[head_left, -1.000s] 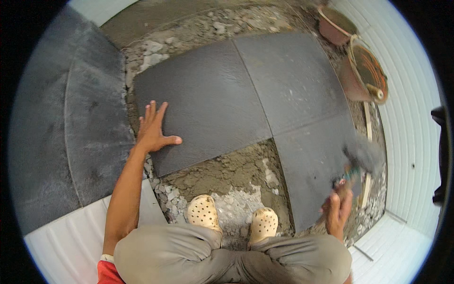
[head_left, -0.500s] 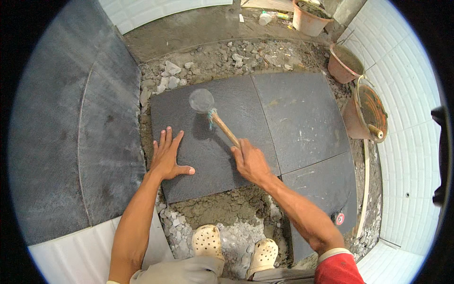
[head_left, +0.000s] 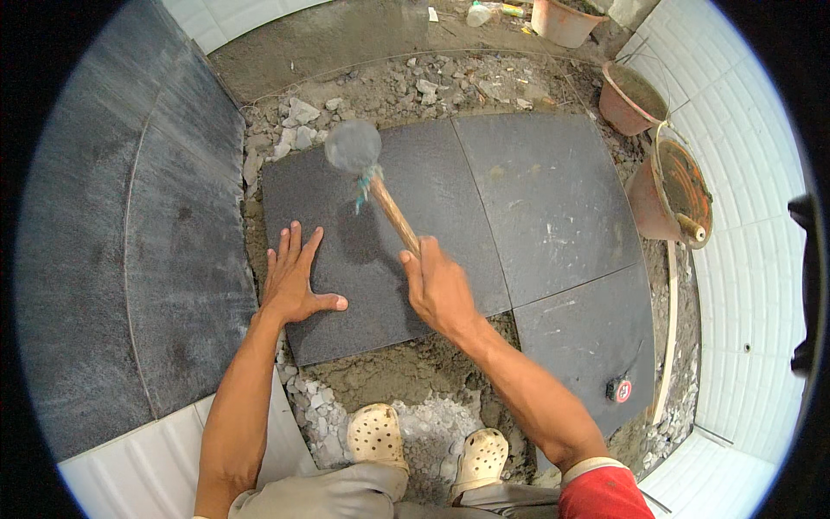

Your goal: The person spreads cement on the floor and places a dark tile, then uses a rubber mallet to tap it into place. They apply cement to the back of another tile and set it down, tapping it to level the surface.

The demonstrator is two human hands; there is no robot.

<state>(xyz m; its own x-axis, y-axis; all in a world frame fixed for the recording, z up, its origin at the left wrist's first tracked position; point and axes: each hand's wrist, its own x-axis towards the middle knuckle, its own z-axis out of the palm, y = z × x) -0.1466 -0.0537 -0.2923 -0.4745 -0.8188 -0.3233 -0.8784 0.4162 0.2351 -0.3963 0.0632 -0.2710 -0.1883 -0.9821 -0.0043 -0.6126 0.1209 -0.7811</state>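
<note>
- Dark grey, textured, square tile (head_left: 367, 268): lies flat at centre-left, its near edge above grey-brown mortar (head_left: 406, 368).
- Left hand (head_left: 292, 285): palm down on the tile's left edge, fingers and thumb spread wide, gripping nothing.
- Right hand (head_left: 441, 290): fingers wrapped closely around the wooden handle of a round-headed grey mallet (head_left: 393, 214); the head is raised above the tile, hiding part of its far edge.
- Adjoining dark grey tiles: one at far right (head_left: 553, 190), one at near right (head_left: 579, 346); the right forearm (head_left: 536, 394) covers part of the latter, which bears a small black object with a red-and-white round face (head_left: 619, 391).
- Surroundings: broken rubble (head_left: 428, 86) beyond the tiles; terracotta-coloured buckets (head_left: 635, 99) and a pale narrow strip (head_left: 667, 329) along the right; upright dark grey slabs (head_left: 181, 233) close by the left hand; cream perforated clogs (head_left: 376, 434) just before the mortar.
</note>
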